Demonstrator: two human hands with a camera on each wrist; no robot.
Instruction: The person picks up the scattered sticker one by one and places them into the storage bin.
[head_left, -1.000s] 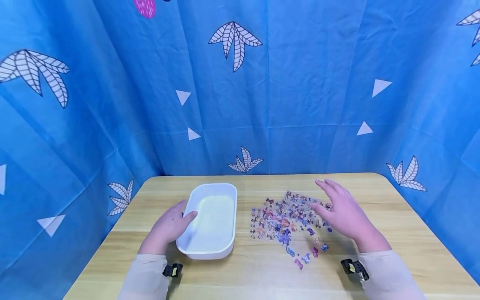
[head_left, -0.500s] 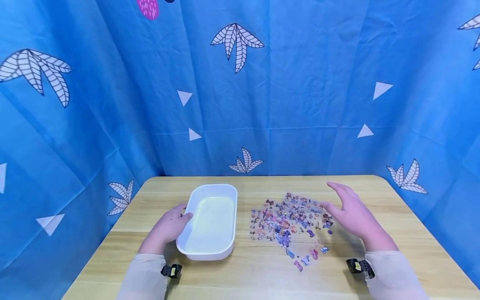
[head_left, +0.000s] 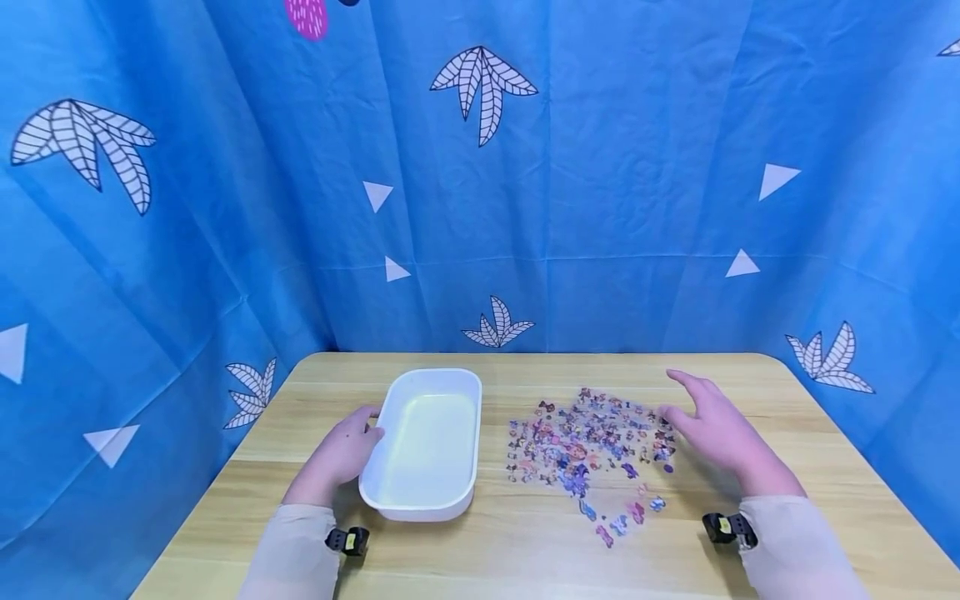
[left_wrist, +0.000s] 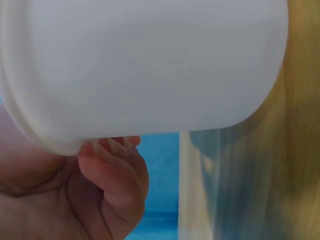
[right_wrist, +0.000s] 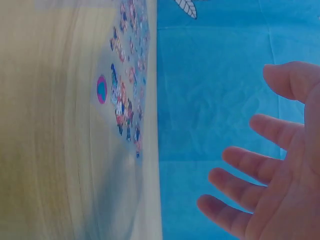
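My left hand (head_left: 342,448) grips the left rim of a white rectangular tub (head_left: 423,450), its thumb over the edge. In the left wrist view, curled fingers (left_wrist: 112,172) press against the outside wall of the tub (left_wrist: 160,65). Nothing shows inside it. Whether the base touches the table is hard to tell. To the right lie many small colourful stickers (head_left: 577,450), some apparently on clear sheets. Beside their right edge my right hand (head_left: 720,429) hovers with spread fingers, holding nothing. The right wrist view shows its fingers (right_wrist: 240,187) apart, away from the stickers (right_wrist: 122,100).
The wooden table (head_left: 525,558) has rounded far corners. A blue patterned curtain (head_left: 622,183) hangs behind it and along both sides. Several loose stickers (head_left: 618,525) lie nearer the front. Each wrist wears a black strap (head_left: 348,542).
My right hand has drawn back to the right, away from the stickers, uncovering more of their right edge. My left hand keeps hold of the tub. The head view has shifted slightly.
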